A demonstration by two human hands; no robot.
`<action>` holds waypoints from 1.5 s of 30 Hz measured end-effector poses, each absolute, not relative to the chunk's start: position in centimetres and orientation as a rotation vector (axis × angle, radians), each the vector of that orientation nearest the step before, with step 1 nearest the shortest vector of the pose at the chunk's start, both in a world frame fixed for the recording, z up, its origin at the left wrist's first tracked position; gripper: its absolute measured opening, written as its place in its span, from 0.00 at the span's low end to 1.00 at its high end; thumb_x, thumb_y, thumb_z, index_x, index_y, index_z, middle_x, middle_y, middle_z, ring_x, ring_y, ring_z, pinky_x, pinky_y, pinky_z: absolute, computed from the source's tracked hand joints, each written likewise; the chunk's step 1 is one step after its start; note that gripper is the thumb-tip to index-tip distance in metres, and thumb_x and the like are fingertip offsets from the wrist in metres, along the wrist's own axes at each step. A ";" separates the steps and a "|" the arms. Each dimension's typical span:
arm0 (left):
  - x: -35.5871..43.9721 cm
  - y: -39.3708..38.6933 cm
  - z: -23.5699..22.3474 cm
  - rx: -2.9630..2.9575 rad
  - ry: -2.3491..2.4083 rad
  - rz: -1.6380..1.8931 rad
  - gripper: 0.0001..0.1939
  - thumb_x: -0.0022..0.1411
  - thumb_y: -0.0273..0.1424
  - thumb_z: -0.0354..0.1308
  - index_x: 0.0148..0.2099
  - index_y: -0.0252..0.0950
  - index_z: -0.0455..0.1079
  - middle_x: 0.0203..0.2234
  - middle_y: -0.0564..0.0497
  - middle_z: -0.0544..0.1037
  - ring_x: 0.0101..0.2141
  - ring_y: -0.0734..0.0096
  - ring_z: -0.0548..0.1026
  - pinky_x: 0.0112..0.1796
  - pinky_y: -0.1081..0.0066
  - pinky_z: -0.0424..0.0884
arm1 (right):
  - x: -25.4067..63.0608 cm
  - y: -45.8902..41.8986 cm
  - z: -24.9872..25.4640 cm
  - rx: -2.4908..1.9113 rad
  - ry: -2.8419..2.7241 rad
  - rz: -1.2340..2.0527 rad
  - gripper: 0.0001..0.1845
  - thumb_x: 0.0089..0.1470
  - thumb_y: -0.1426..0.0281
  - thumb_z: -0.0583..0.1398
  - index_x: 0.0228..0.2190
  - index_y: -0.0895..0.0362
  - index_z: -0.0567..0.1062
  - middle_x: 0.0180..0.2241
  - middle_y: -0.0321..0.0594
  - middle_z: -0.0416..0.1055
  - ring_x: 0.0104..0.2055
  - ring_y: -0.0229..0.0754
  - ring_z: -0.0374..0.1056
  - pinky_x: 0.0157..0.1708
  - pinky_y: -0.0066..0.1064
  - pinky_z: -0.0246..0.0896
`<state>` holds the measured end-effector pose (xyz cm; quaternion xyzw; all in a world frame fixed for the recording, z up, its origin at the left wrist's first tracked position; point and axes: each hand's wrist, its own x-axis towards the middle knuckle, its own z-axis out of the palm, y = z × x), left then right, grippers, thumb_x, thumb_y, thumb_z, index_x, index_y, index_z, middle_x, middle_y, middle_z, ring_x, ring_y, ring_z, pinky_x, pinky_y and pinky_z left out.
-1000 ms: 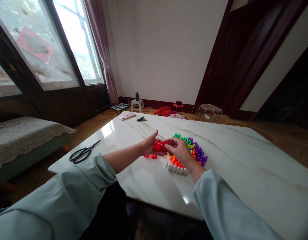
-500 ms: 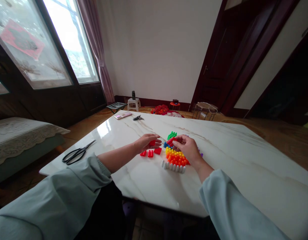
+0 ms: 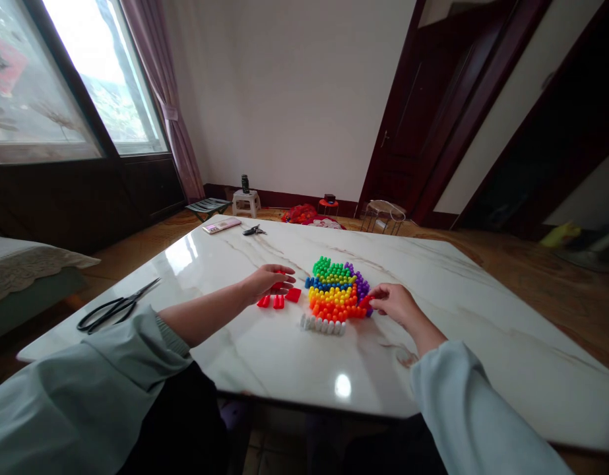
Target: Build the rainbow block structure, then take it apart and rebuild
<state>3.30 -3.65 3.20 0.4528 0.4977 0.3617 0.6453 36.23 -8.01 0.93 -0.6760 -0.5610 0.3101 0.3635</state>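
Glossy red piece [image 3: 365, 302] pinched in right grip [image 3: 396, 304] beside knobbly, round-topped blocks [image 3: 332, 296], with left grip [image 3: 265, 282] curled around red pieces [image 3: 277, 285]

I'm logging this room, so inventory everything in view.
Table: one, white marbled, centre
Knobbed pieces: many, green, purple, blue, yellow, orange, white, mid-table
Loose red pieces: three, red, left of these
Scissors: one, black, table's left
Phone: one, pink, table's far end
Keys, apparently: one bunch, dark, beside phone
Stools: four, grey, white, red, tan, beyond table
Jar: one, dark, on white stool
Box: one, dark, on red stool
Cloth: one heap, red, beyond table
Door: one, dark red, right
Windows: two panes, pale, left
Curtain: one, mauve, beside windows
Covered bench: one, green, left
Unclear item: one, yellow, right
Left hand: one, grey-green sleeve, red showing within
Right hand: one, grey-green sleeve, pinching a red piece
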 end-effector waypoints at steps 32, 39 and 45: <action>3.3 -3.5 2.5 1.042 1.157 0.736 0.15 0.49 0.22 0.69 0.41 0.31 0.75 0.36 0.41 0.81 0.33 0.66 0.79 0.35 0.69 0.77 | 33.9 -9.0 -1.5 -1.807 -2.071 0.580 0.10 0.34 0.83 0.62 0.20 0.57 0.76 0.23 0.33 0.75 0.28 0.39 0.69 0.27 0.26 0.56; 3.2 -3.5 2.4 1.037 1.112 0.745 0.16 0.48 0.23 0.69 0.42 0.30 0.74 0.36 0.41 0.81 0.33 0.65 0.79 0.35 0.68 0.77 | 34.1 -8.8 -1.2 -1.772 -2.115 0.612 0.10 0.34 0.82 0.64 0.22 0.58 0.77 0.25 0.35 0.77 0.30 0.40 0.71 0.28 0.26 0.58; 3.9 -3.7 2.9 0.993 0.929 0.729 0.21 0.54 0.30 0.66 0.50 0.33 0.70 0.42 0.40 0.79 0.40 0.61 0.79 0.42 0.64 0.76 | 34.1 -8.7 1.5 -1.768 -1.942 0.696 0.07 0.41 0.78 0.63 0.26 0.58 0.78 0.24 0.35 0.76 0.24 0.37 0.69 0.25 0.26 0.61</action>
